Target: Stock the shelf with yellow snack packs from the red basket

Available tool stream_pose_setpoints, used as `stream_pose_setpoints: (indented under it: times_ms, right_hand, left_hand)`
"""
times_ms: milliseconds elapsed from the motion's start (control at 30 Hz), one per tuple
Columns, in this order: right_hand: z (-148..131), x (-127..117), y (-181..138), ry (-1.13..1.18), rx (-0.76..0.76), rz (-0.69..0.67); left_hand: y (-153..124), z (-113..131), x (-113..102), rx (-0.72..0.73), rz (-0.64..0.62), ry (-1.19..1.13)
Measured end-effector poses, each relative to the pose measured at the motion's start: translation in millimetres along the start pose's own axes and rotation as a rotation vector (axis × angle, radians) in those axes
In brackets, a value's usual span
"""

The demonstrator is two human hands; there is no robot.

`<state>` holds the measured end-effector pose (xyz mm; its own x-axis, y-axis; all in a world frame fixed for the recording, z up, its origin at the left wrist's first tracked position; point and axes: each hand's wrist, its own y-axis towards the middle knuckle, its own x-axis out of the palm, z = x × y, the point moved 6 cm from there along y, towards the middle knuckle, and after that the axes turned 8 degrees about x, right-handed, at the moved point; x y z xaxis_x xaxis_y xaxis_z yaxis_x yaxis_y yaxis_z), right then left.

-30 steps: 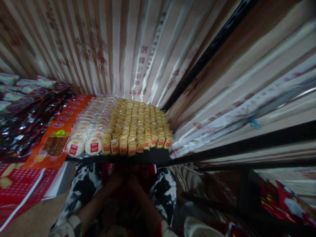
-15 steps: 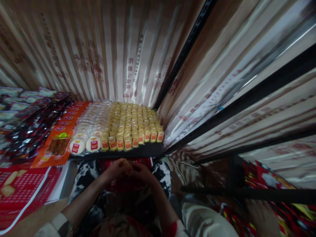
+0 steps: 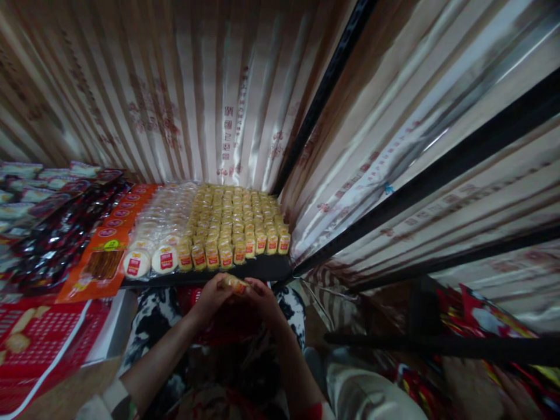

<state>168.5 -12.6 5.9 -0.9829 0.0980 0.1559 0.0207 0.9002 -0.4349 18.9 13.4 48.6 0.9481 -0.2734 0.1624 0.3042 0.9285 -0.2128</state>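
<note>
My left hand (image 3: 211, 296) and my right hand (image 3: 262, 298) meet just below the front edge of a dark shelf (image 3: 245, 269). Together they pinch a small yellow wrapped snack (image 3: 234, 284) between their fingertips. On the shelf above the hands, rows of the same yellow snack packs (image 3: 234, 224) stand tightly packed. To their left lie clear-wrapped round white cakes (image 3: 151, 233) with red labels.
Orange snack packets (image 3: 105, 256) and dark glossy packets (image 3: 48, 239) lie left of the shelf. A red basket (image 3: 219, 332) sits under my hands on my lap. Striped curtain panels (image 3: 210, 93) and black frame bars (image 3: 332, 76) close in behind and right. Red packets (image 3: 490, 321) lie lower right.
Both hands have risen from down by the red basket to the shelf's front edge, now holding a yellow snack between them. The view has shifted slightly.
</note>
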Motion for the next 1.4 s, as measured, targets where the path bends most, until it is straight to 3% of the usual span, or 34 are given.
stream_pose_setpoints:
  times_ms: [133,333,533,733,833,1133,1400]
  right_hand:
    - [-3,-3,0,0.073,-0.033,0.038]
    - [-7,-2,-2,0.129,-0.05,0.02]
    - [-15,-5,-2,-0.135,-0.124,0.01]
    - [-38,-22,-5,-0.463,-0.402,0.234]
    - [-47,-24,-7,-0.507,-0.492,0.25]
    - [-36,-29,5,-0.38,-0.445,0.283]
    - [-45,-31,22,-0.183,-0.311,0.312]
  left_hand:
    - [-1,-1,4,0.001,0.068,-0.053]
    - [5,2,4,0.087,0.122,0.051]
    - [12,20,6,0.311,0.178,0.456]
    - [17,36,27,0.495,0.076,0.764]
    - [19,39,36,0.536,0.049,0.84]
    - [31,40,54,0.506,0.041,0.917]
    - [27,38,56,0.562,0.085,0.788]
